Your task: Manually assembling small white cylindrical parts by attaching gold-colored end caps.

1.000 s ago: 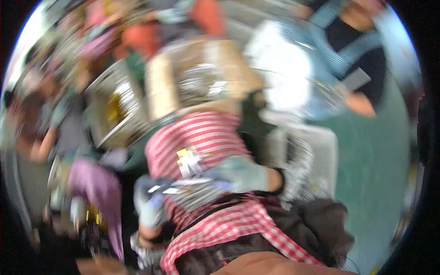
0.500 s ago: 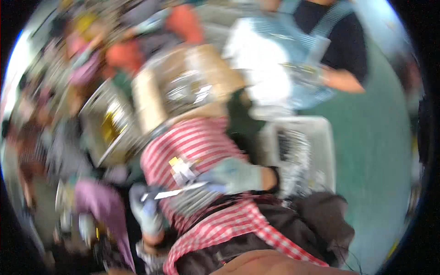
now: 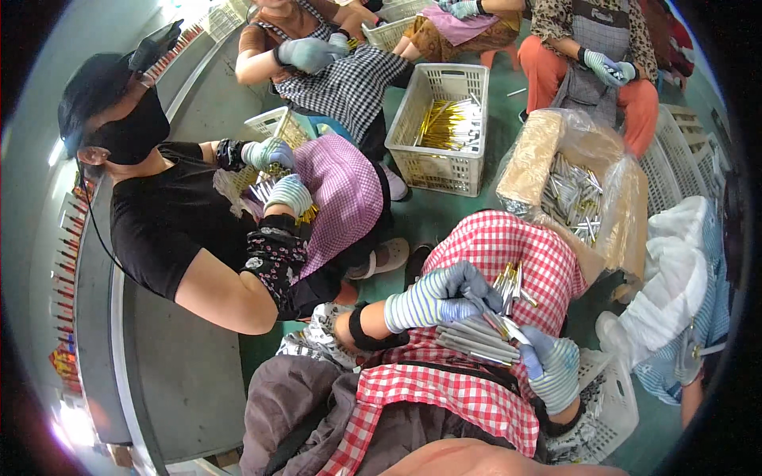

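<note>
Both my hands wear striped knit gloves with grey-blue fingertips and meet above my lap. My left hand [image 3: 448,297] has its fingers curled round slim silver tubes [image 3: 498,319]. My right hand [image 3: 552,366] closes on the other end of a pale silver tube, so it spans the gap between them. Below them a row of grey tubes [image 3: 476,341] lies on my red-and-white checked apron [image 3: 500,242]. Just beyond my fingers, a small bunch of silver and gold tubes [image 3: 512,282] rests on the cloth.
A plastic-lined cardboard box [image 3: 627,186] of silver tubes stands ahead. Beyond it is a pale crate [image 3: 439,166] with gold and silver tubes. Another white crate [image 3: 623,393] sits by my right forearm. A co-worker in black [image 3: 182,214] sits close on my left; several others sit farther off.
The view has swung left and sharpened from a blur, bringing the co-worker on the left into full sight. My hands stay together over the apron with tubes between them.
</note>
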Motion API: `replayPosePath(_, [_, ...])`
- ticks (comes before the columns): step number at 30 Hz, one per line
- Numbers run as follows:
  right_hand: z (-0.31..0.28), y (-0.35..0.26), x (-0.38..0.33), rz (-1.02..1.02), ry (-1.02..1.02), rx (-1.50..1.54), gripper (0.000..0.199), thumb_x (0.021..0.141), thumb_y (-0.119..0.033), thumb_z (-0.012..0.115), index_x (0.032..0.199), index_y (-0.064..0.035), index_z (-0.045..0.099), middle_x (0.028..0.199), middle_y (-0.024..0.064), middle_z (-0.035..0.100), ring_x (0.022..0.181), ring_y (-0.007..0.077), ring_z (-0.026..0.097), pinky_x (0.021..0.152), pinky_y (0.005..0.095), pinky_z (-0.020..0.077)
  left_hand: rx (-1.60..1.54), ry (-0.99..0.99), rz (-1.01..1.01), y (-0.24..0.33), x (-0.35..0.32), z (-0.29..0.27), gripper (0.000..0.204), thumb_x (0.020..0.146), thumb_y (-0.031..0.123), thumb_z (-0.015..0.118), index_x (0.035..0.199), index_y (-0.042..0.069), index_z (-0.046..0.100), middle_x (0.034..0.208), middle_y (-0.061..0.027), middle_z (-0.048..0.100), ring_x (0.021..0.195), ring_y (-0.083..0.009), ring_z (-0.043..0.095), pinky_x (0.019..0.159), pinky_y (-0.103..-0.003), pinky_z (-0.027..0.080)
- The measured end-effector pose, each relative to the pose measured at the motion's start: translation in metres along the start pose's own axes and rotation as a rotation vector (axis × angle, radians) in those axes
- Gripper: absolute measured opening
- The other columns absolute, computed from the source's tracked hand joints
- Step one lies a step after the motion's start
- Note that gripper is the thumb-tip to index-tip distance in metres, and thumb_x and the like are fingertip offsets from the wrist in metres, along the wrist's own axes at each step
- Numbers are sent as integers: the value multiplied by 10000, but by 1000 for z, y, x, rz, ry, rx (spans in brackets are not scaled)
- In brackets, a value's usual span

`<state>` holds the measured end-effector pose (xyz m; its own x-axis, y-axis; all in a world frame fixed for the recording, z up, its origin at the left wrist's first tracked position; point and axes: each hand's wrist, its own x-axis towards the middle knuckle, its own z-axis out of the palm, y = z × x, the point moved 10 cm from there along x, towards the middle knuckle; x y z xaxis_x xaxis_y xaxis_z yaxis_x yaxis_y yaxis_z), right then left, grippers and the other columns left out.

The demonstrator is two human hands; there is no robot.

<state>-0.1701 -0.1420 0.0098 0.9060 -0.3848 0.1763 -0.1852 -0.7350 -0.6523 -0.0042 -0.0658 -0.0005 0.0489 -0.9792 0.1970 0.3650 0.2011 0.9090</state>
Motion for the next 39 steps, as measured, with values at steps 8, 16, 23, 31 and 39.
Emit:
replayPosePath(8, [-19,-5,9,19,94,28,206,909,-181,605,1025,-30,683,643,174,623,563,348,621,538,428,473,-144,118,92,15,-3,-31,242,914,48,651,1062,71,460,1175,-218,632,1152,-299,612,950,-426,521])
replayPosePath(16, [-14,-3,9,3,71,-24,219,897,-200,621,1021,-34,689,667,167,634,558,347,614,541,430,467,-193,137,77,7,-4,-34,247,912,79,666,1056,79,464,1167,-230,632,1125,-292,624,910,-390,550])
replayPosePath(23, [-14,-11,9,-67,44,-221,269,870,-192,645,1110,-71,656,610,109,555,510,311,548,513,433,414,-202,217,-58,-1,-5,-39,236,920,112,668,1065,101,481,1115,-186,653,1111,-317,623,942,-435,508])
replayPosePath(31, [-16,-22,2,-112,67,-275,288,848,-185,664,1117,-83,645,629,88,544,530,288,542,522,430,412,-243,211,-81,-11,-5,-27,265,916,136,675,1061,81,461,1106,-223,644,1064,-342,651,851,-444,566])
replayPosePath(39, [-28,-10,8,-102,110,-301,313,860,-229,645,1151,-114,634,637,46,514,596,247,559,575,402,436,-71,526,25,12,-6,-53,358,890,242,723,1077,71,470,1024,-173,664,914,-279,695,757,-328,593])
